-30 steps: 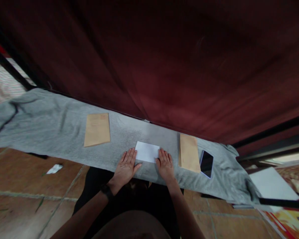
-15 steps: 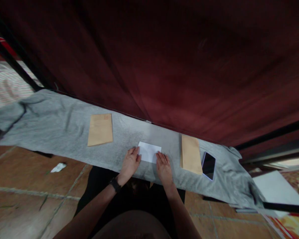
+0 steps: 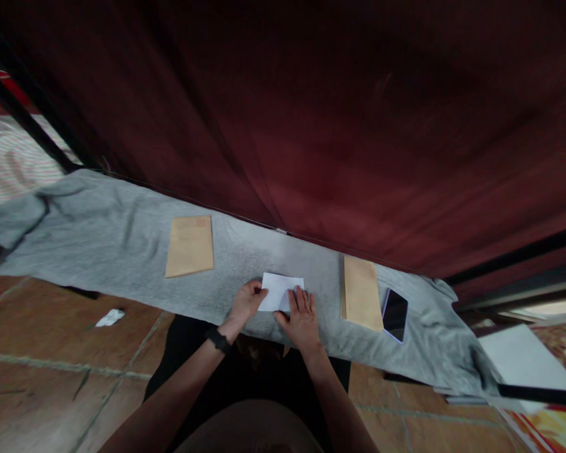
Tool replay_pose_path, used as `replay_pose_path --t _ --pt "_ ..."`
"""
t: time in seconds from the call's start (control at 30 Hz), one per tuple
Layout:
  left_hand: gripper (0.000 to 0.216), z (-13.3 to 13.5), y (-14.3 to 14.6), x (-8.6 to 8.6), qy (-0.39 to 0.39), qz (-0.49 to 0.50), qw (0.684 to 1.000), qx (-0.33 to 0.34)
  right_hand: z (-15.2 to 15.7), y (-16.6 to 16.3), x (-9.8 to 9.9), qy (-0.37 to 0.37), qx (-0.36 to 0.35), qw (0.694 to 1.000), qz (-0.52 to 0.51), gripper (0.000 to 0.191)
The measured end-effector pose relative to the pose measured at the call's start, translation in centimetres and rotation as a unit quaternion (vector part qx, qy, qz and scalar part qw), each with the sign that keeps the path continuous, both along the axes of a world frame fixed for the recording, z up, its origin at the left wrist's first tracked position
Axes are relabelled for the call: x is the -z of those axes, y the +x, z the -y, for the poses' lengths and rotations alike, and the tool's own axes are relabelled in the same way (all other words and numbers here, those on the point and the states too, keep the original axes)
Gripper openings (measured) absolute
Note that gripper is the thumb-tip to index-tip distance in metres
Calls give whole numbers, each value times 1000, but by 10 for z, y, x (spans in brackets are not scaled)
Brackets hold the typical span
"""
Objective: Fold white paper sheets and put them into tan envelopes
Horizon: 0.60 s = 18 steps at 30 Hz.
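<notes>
A folded white sheet of paper point(image 3: 279, 288) lies on a grey cloth point(image 3: 99, 242) spread over a narrow bench. My left hand point(image 3: 246, 301) pinches the paper's left edge, with the fingers curled on it. Beside it my right hand point(image 3: 300, 313) lies flat on the paper's near right part, fingers stretched out. A dark band is on my left wrist.
One brown envelope point(image 3: 190, 245) lies on the cloth to the left, and a stack of brown envelopes point(image 3: 361, 292) to the right with a black phone point(image 3: 395, 313) beside it. A dark red curtain point(image 3: 311, 126) hangs behind. White board point(image 3: 523, 358) at right; paper scrap point(image 3: 110, 316) on the tiled floor.
Both hands moved inward on the paper. The left hand went from lying flat beside it to gripping its left edge; the right hand slid left over it. The camera tilted slightly.
</notes>
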<state>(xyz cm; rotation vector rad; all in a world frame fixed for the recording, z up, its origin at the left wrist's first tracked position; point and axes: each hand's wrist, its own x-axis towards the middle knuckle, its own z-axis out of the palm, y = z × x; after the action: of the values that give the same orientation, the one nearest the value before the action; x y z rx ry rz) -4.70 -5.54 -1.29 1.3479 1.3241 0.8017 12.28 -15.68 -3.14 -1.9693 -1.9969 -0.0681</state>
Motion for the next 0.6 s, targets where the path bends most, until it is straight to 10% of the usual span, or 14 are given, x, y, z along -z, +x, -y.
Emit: replay_pose_path --t 0.3,0.6 --pt "42 12 15 -28 -29 146 989 5 -8 -9 -23 11 32 983 -182 47" --pt "59 8 19 8 -28 103 994 2 -20 -14 -35 29 118 724 -679 61"
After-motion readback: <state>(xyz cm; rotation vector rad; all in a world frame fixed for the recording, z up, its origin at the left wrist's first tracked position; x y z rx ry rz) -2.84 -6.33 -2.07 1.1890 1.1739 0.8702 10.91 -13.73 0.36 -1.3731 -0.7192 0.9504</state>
